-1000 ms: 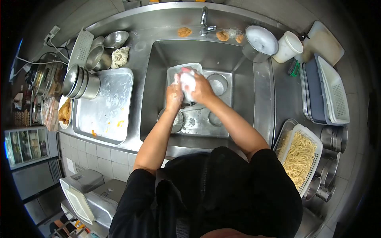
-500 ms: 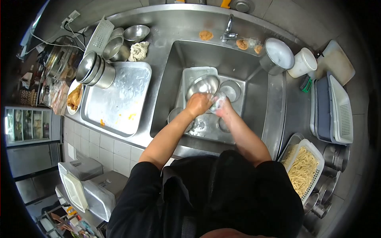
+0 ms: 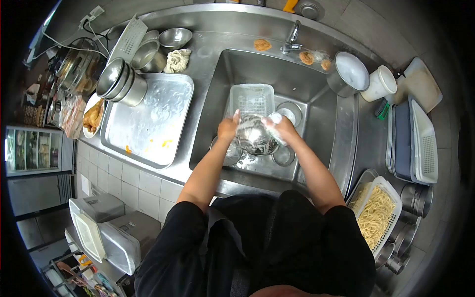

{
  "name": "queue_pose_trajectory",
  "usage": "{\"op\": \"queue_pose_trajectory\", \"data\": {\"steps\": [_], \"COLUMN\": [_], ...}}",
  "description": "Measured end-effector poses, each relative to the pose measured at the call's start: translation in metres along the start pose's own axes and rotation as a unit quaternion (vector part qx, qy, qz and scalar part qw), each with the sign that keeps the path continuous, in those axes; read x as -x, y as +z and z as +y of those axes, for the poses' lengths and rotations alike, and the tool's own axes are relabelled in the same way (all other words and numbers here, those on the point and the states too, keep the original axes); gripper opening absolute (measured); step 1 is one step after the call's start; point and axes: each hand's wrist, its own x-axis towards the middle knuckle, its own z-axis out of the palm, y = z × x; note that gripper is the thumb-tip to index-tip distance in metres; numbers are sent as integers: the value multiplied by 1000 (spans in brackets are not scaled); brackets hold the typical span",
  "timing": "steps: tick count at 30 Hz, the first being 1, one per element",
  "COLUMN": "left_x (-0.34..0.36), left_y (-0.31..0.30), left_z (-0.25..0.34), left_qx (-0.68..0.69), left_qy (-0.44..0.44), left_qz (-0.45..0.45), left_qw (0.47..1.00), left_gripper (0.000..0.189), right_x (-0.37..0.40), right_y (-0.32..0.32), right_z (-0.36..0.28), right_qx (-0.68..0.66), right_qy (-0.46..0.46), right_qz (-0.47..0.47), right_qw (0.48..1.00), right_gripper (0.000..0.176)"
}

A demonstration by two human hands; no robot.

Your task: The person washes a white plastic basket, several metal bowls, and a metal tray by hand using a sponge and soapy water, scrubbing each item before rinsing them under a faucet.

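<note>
Over the sink (image 3: 324, 123), a shiny metal bowl (image 3: 255, 134) streaked with suds is turned with its rounded side up. My left hand (image 3: 228, 128) grips its left edge, thumb raised along the rim. In my right hand (image 3: 285, 130) is a white foamy wad (image 3: 272, 127), pressed against the bowl's right side; foam and fingers hide what kind it is. Beneath the bowl lie a white perforated basket (image 3: 252, 93) and round metal containers, one at the right (image 3: 289, 113), one at the lower right (image 3: 283, 156) and one partly hidden at the left (image 3: 231, 156).
Left of the sink lies a metal tray (image 3: 148, 119) with stacked metal pots (image 3: 121, 84) and a cloth (image 3: 177, 60) nearby. A faucet (image 3: 292, 39) rises at the back. At right are a large pot (image 3: 349, 74), a white bucket (image 3: 380, 84) and a noodle basket (image 3: 377, 213).
The bowl has been turned over and brought lower, toward me. My hands have moved apart to its two sides, and the white basket is now more exposed.
</note>
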Motion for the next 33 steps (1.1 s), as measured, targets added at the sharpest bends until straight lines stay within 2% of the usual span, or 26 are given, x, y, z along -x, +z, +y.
{"op": "queue_pose_trajectory", "data": {"steps": [1, 2, 3, 5, 6, 7, 8, 9, 10, 12, 13, 15, 16, 17, 19, 20, 21, 23, 24, 25, 27, 28, 29, 31, 32, 33], "left_x": [13, 21, 38, 55, 25, 20, 23, 14, 15, 31, 35, 43, 41, 39, 43, 49, 52, 50, 45, 40, 32, 29, 29, 41, 36, 35], "left_y": [2, 15, 30, 34, 42, 34, 25, 14, 5, 0, 6, 19, 20, 17, 1, -8, -7, 5, 12, 12, -1, -8, -9, -6, 2, 1], "left_z": [9, 13, 21, 32, -1, 5, 5, -3, 1, 14, 16, 21, 24, 26, 40, 43, 39, 31, 30, 33, 34, 31, 27, 35, 30, 37], "left_qx": [-128, -32, 33, 192, 235, 278, 195, 201, 177, 132, 128, 134, 170, 170, 89, 85, 81, 120, 123, 126, 107, 115, 111, 82, 95, 96], "left_qy": [-42, -162, -187, -198, -175, -152, -116, -128, -126, -104, -103, -97, -97, -96, -85, -67, -70, -36, -30, -30, -21, -6, -7, -21, -18, -16], "left_qz": [-26, -113, -97, -191, -168, -146, -120, -125, -124, -144, -151, -158, -173, -175, -125, -126, -127, -137, -137, -138, -136, -127, -128, -113, -119, -120], "left_qw": [991, 980, 977, 942, 941, 937, 967, 963, 968, 975, 975, 973, 965, 965, 984, 986, 986, 983, 982, 982, 985, 985, 986, 990, 988, 988], "left_gripper": [81, 96, 96, 81, 67, 54, 30, 26, 29, 40, 40, 43, 46, 46, 47, 49, 49, 51, 55, 55, 62, 68, 68, 70, 63, 63], "right_x": [-1, -10, -2, -10, -4, 13, 14, 14, 12, 5, -5, -22, -19, -26, -6, -4, -1, -4, -9, -6, 8, 13, 11, -2, -7, -9], "right_y": [1, 11, 18, 48, 56, 59, 59, 60, 54, 37, 33, 32, 41, 62, 68, 64, 55, 31, 36, 46, 68, 61, 54, 32, 24, 32], "right_z": [-3, 13, -3, 11, 7, -6, 0, 9, 21, 45, 50, 52, 36, 49, 26, 41, 43, 34, 29, 19, 3, 4, 5, 6, 5, 3], "right_qx": [133, 152, 177, 233, 215, 184, 184, 183, 182, 414, 412, 456, 357, 320, 257, 353, 348, 446, 410, 412, 247, 253, 250, 384, 451, 452], "right_qy": [-34, -97, -89, -172, -130, -141, -114, -86, -80, -179, -173, -220, -180, -204, -73, -123, -122, -202, -209, -208, -107, -132, -132, -176, -197, -197], "right_qz": [29, 49, 55, 80, 5, -39, -53, -65, -62, -59, -54, 100, 113, 168, 5, -36, -36, 61, 121, 121, 100, 17, 18, 48, 65, 66], "right_qw": [990, 982, 979, 954, 968, 972, 975, 977, 978, 890, 893, 856, 909, 910, 964, 927, 929, 870, 880, 879, 958, 958, 959, 905, 868, 867], "right_gripper": [36, 32, 34, 34, 34, 35, 35, 35, 35, 30, 30, 25, 29, 32, 33, 34, 34, 37, 35, 35, 27, 26, 26, 29, 31, 31]}}
